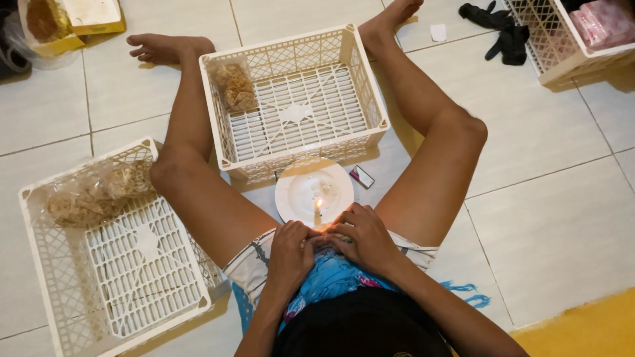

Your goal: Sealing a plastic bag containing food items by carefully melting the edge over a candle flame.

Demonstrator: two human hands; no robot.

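I sit on a tiled floor with my legs spread. My left hand (291, 251) and my right hand (360, 235) meet in front of my lap, fingers pinched together on something small that the fingers hide. Just beyond the fingertips a short lit candle (317, 213) stands on a white plate (301, 188). A small lighter or matchbox (362, 176) lies to the right of the plate. Beyond the plate, between my legs, stands a cream plastic crate (370, 92) with a clear bag of brown snacks (235, 86) in its far left corner.
A second cream crate (40, 264) at my left holds clear bags of snacks (92, 192). A third crate (562, 53) with pink packets stands at the top right, with black cloth (506, 33) beside it. Yellow boxes (73, 23) lie at the top left. A yellow mat (589, 327) is at the bottom right.
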